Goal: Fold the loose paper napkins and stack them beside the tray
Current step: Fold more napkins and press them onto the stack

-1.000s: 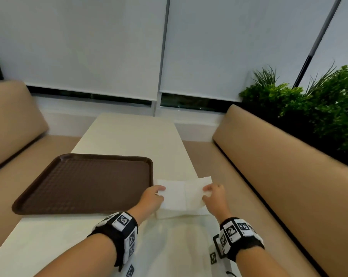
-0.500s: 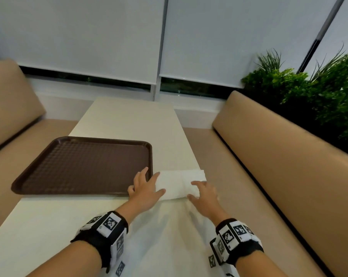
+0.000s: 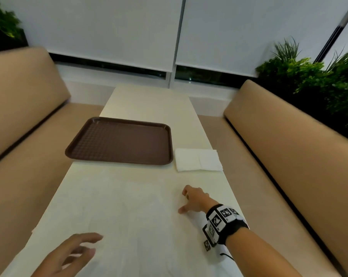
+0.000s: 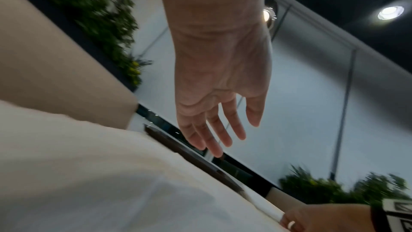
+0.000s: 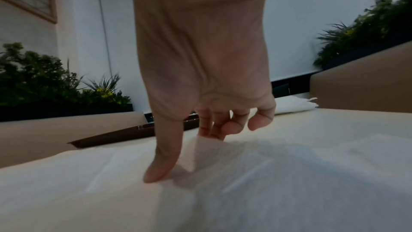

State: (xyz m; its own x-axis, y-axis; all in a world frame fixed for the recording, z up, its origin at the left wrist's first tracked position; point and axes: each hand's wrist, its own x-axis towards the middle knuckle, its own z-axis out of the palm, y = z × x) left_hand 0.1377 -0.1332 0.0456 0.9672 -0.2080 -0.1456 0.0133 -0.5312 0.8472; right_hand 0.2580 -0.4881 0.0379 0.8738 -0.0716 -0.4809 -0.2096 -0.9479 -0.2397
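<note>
Both hands now off the folded napkin [image 3: 198, 160], drawn back toward the near end of the table [image 3: 149, 108]; napkin left flat just right of the brown tray [image 3: 119, 141], close beside its rim. Left hand [image 3: 69, 254] above loose white napkins [image 3: 141, 226] spread over the near tabletop, fingers [image 4: 225, 130] straight and relaxed, holding nothing. Right hand [image 3: 195, 199] down on those sheets, thumb [image 5: 162, 161] pressing the paper, fingers [image 5: 220, 126] curled at a raised fold, a true pinch not clear.
</note>
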